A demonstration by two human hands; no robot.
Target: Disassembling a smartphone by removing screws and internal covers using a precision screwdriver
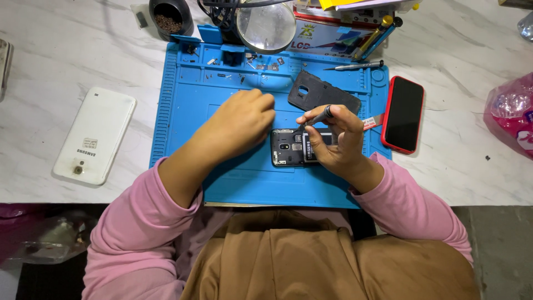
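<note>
Head view: right hand [337,139] fingers pinch dark screwdriver [317,118], tip over opened black phone [294,147] on blue repair mat [183,111]. Left hand [241,122] curled loosely, empty, resting beside phone.

I see open blue mat [183,116] along its left edge and near edge, room enough to pass. At the mat's far edge, a magnifier [266,25], a dark cup [169,19] and small screws crowd the way. A black back cover [322,94] blocks mid-mat; a red phone [403,114] guards the right edge, a white phone [95,135] lies on the tabletop [55,61] left.
</note>
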